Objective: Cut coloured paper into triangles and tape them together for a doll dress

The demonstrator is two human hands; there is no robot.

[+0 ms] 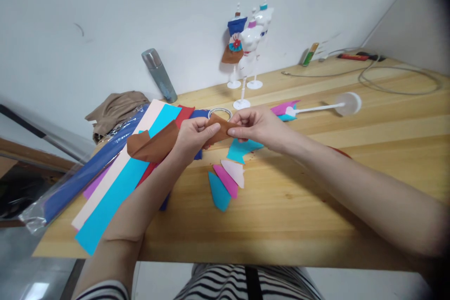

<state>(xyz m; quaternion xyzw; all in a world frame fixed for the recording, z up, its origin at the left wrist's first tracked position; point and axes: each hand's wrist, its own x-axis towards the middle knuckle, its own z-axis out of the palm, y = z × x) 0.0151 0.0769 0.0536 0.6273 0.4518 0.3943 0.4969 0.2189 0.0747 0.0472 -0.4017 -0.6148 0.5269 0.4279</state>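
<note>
Surface [281, 215]: carrying paper scraps [227, 180].
Left hand [192, 137]: grip pinching brown paper strip [158, 143].
Right hand [258, 126]: grip pinching strip's other end.

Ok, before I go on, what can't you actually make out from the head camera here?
- Middle of the brown strip: hidden in the head view inside the left hand and behind the right hand.
- Tape ring: its near half is covered by both hands.
- Blue sheet in the plastic wrap: glare blurs its near end.
- Small green item by the wall: too small to identify.
- Cable: its far end is cut off by the right edge.
</note>
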